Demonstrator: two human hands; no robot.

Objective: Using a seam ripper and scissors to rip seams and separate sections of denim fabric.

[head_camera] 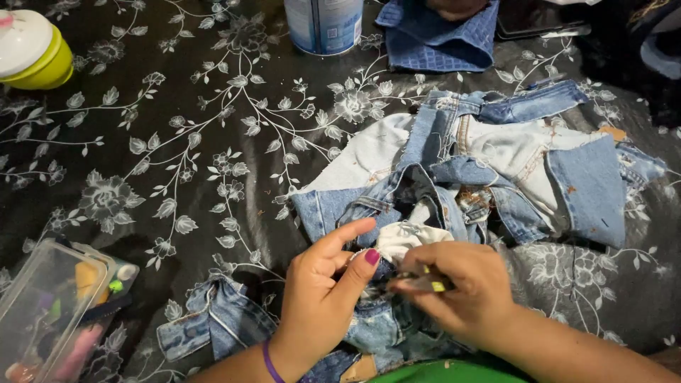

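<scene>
Denim pieces point(454, 177) heaped on black floral tablecloth point(177, 142), right of centre, reaching down to hands. Denim fold pinched by left hand point(326, 291), thumb and forefinger pressed together. Small yellow-tipped tool point(429, 284) gripped by closed right hand point(461, 291) at seam. Clear plastic box point(50, 312) placed lower left; can point(325, 25) at top.

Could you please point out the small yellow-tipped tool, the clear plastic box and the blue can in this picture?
small yellow-tipped tool point(430, 283): head view, on its yellow-marked end in the right hand's grip.
clear plastic box point(39, 298): head view, on its see-through lid.
blue can point(324, 25): head view, on its side wall.
</scene>
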